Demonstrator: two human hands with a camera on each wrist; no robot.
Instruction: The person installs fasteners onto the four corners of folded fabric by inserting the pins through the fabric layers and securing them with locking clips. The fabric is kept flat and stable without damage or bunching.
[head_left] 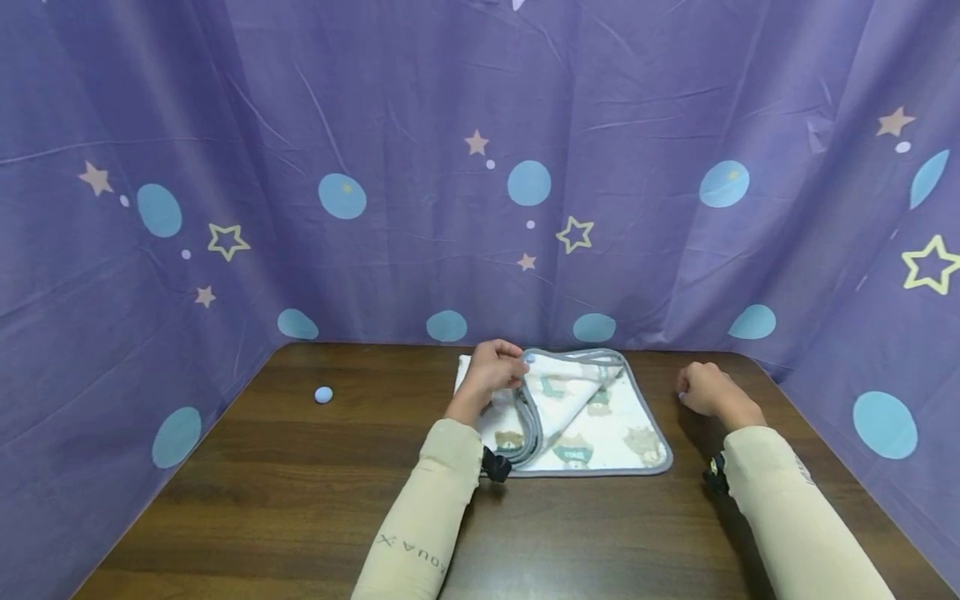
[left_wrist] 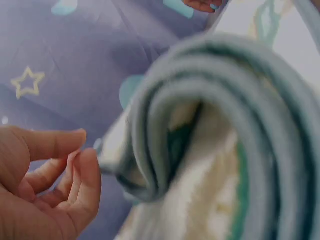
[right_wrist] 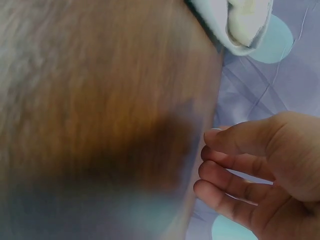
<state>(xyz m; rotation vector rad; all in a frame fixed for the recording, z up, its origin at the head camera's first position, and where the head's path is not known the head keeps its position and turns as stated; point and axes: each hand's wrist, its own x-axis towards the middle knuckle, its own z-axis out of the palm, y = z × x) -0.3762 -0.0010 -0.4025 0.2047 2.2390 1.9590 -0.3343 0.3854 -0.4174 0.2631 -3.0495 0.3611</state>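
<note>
A white baby blanket with grey edging and animal prints lies partly folded on the table. My left hand is at its upper left corner, thumb and fingers curled close together at the edge; the contact is partly hidden. Just past those fingertips a small blue round piece shows at the corner. In the left wrist view, the layered grey edging arches beside the hand. Off the blanket's right side, my right hand pinches what looks like another small blue piece, mostly hidden by its fingertips.
A small light-blue oval piece rests on the wooden table to the left. Purple curtains with stars and blue dots enclose the back and both sides of the table.
</note>
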